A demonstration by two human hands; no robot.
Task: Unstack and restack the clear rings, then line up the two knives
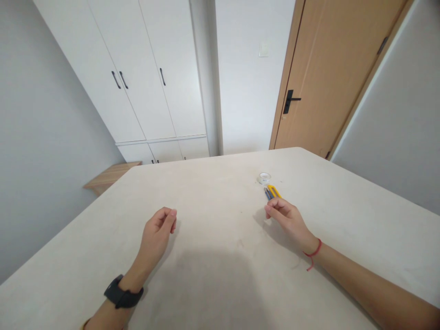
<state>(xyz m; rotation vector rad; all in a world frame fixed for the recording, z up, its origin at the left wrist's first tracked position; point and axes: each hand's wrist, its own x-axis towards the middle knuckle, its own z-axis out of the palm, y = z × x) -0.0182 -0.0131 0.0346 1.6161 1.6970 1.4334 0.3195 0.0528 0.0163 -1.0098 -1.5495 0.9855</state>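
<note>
My left hand [160, 229] is loosely closed over the left half of the pale table [206, 192], its thumb resting against the curled fingers, with no object visible in it. On the right, my right hand [283, 217] is curled too, thumb and fingertips together; whether something small is between them I cannot make out. Just beyond its knuckles lie a yellow cutter [274, 191] and a slim blue item [267, 194], both partly hidden by the hand. A clear round glass or plastic piece [264, 177] sits a little farther back.
Behind the table stand white cupboards [178, 101] with dark handles. A wooden door [319, 82] with a black handle is at the back right. A low wooden surface [112, 176] shows past the table's left back corner.
</note>
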